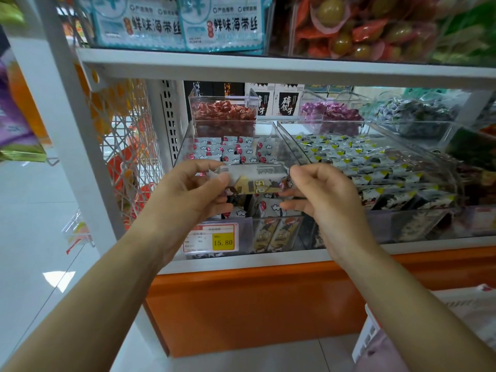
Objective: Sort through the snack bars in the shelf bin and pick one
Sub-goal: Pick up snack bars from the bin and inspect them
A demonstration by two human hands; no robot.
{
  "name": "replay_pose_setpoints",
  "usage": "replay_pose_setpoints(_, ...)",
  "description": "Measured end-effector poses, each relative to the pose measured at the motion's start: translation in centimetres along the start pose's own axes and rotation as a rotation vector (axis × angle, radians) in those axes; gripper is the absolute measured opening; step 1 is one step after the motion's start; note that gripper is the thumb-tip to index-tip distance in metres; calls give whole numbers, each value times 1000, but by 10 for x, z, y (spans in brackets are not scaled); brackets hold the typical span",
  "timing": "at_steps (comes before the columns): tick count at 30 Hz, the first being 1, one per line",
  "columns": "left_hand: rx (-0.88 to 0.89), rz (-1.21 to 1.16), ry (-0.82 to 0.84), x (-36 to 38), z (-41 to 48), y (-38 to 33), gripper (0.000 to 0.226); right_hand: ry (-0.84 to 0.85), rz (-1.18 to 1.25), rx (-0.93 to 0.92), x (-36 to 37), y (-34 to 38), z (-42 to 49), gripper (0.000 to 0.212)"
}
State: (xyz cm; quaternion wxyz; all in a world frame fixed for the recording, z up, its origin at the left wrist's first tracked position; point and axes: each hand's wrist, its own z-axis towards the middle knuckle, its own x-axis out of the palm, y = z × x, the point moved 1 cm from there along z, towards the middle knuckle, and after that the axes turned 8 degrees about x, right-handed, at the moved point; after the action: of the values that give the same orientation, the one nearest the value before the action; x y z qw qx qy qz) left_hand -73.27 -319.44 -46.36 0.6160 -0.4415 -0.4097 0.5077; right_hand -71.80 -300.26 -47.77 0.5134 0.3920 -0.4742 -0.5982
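A clear plastic shelf bin (188, 138) holds several small snack bars (230, 150) in white wrappers with red marks and cloud prints. Just above its front edge I hold one snack bar (257, 181) level, a long packet with a silvery top and a tan, black and red print. My left hand (193, 191) pinches its left end between thumb and fingers. My right hand (319, 194) pinches its right end, with the other fingers curled underneath. Part of the packet is hidden behind both hands.
A second clear bin (434, 157) with dark and yellow packets stands to the right. Smaller bins of red (224, 110) and purple (330, 111) sweets sit behind. A price tag (212, 240) reading 15.80 hangs in front. A shelf board (268, 65) runs overhead; an orange base (255, 299) lies below.
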Motion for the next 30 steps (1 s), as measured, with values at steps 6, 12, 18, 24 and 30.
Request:
replay_pose_setpoints(6, 98, 192, 71, 1, -1, 2, 29, -15, -101, -33, -1, -1, -1, 8)
replay_pose_setpoints(12, 165, 302, 99, 7, -3, 0, 35, -4, -122, -37, 0, 0, -1, 13)
replay_pose_setpoints(18, 189, 400, 113, 7, -2, -1, 35, 5, -46, 11, -1, -1, 1, 19)
replay_pose_setpoints(24, 169, 429, 117, 9, -3, 0, 24, -27, -103, -3, -1, 1, 1, 23)
replay_pose_setpoints(30, 128, 406, 64, 6, -2, -2, 13, 19, -313, -98, 1, 3, -1, 15)
